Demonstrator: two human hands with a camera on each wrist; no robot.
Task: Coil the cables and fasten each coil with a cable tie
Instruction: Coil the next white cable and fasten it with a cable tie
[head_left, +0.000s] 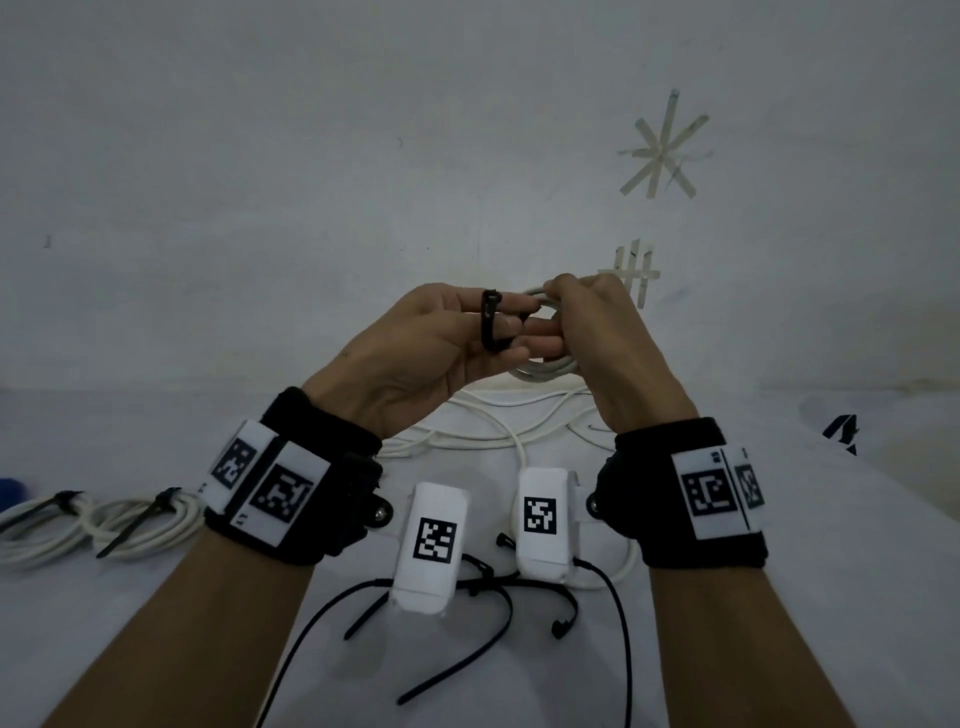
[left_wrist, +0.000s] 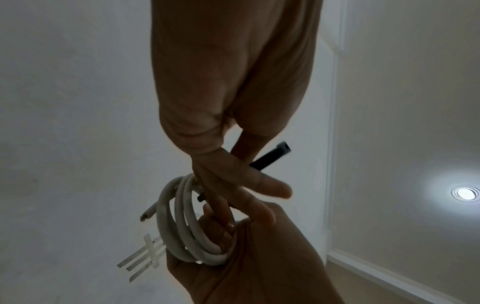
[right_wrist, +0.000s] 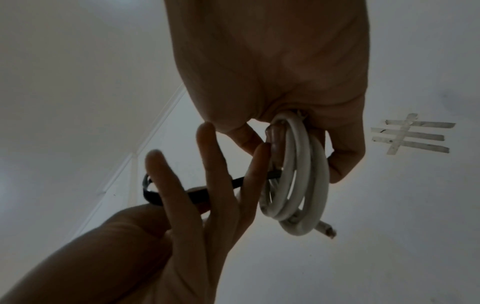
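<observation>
A: Head view showed both hands raised above the tabletop (head_left: 156, 649). What were the failure modes at this point?

B: The right hand (head_left: 597, 332) gripped the white cable coil (head_left: 545, 366) with fingers curled round its turns. The left hand (head_left: 431, 343) pinched the black cable tie (head_left: 491, 322), its other fingers spread. The tie tip sat at the coil's edge; whether it had passed through the loop could not be told. If the right-hand grip slackened, the turns would likely spring apart. If the tie caught only some turns, the coil would likely stay loose.

A: And the coil's condition?

B: In the right wrist view the coil (right_wrist: 298, 174) was small, about three stiff round turns lying side by side, with one cut end (right_wrist: 328, 231) protruding below. The tie (right_wrist: 153, 195) was bent into a loop beside it.

A: Remaining stock?

B: Two tied coils (head_left: 145, 519) lay at left; loose white cable (head_left: 493, 436) and spare ties (head_left: 498, 597) lay below the hands.
</observation>
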